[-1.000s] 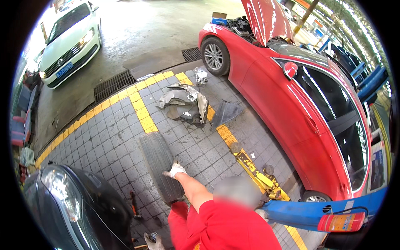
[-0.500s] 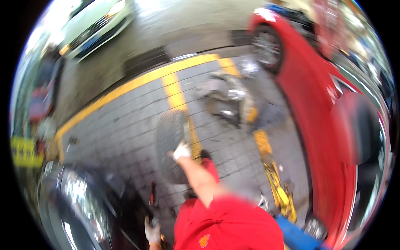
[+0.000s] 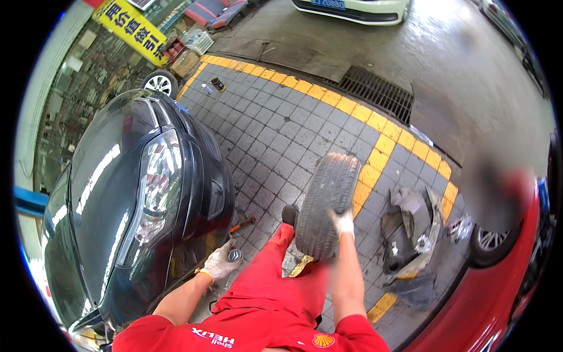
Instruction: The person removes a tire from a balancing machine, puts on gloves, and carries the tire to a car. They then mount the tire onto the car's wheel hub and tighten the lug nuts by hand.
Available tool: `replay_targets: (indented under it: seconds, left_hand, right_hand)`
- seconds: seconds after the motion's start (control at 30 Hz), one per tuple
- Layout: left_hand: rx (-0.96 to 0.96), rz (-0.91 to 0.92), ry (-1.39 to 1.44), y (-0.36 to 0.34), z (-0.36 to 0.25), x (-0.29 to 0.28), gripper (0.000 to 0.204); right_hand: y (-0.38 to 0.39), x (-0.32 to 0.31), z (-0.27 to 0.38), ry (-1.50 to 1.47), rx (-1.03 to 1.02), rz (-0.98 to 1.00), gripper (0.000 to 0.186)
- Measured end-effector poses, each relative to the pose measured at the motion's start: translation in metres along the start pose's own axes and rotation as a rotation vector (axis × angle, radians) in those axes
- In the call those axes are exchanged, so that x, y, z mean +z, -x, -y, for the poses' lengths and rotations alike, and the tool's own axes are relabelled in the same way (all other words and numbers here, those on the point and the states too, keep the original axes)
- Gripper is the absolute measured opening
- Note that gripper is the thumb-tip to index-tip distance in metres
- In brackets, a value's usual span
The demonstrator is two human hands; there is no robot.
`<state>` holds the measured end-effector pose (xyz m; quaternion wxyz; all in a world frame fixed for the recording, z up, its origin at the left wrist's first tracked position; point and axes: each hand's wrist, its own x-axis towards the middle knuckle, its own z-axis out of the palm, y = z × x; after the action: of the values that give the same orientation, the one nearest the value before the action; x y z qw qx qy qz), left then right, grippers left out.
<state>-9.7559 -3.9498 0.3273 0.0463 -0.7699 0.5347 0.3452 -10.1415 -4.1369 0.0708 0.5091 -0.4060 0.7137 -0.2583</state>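
Observation:
My right hand (image 3: pixel 341 222), in a pale glove, grips the side of an upright tyre (image 3: pixel 322 190) standing on the tiled floor in front of me, beside my shoe. My left hand (image 3: pixel 218 263), also gloved, is closed on a small round metal piece (image 3: pixel 235 254), low by the front bumper of a dark car (image 3: pixel 105 199). A red-handled tool (image 3: pixel 243 224) lies on the tiles just beyond that hand.
Right: torn plastic liners (image 3: pixel 409 202), crumpled silvery material (image 3: pixel 459 229) and a red car (image 3: pixel 481 299). Behind the dark car: a wheel (image 3: pixel 158 80) and a dark container (image 3: pixel 217 84). A drain grate (image 3: pixel 375 94) crosses the upper middle, below a white car (image 3: pixel 352 12).
My view has swung left, bringing the dark car fully in and shifting the tyre rightward in the picture. The yellow jack has left view. Both hands keep their holds.

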Motion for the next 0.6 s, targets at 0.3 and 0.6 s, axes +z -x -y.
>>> replay_targets:
  seconds: [0.3, 0.6]
  left_hand:
    - [0.061, 0.158, 0.094, -0.158, -0.035, -0.058, 0.088]
    - [0.067, 0.124, 0.230, -0.305, -0.068, -0.200, 0.097]
  right_hand:
    - [-0.054, -0.079, -0.007, 0.056, 0.302, 0.096, 0.142]
    - [-0.220, -0.046, 0.095, 0.212, 0.311, 0.131, 0.129]
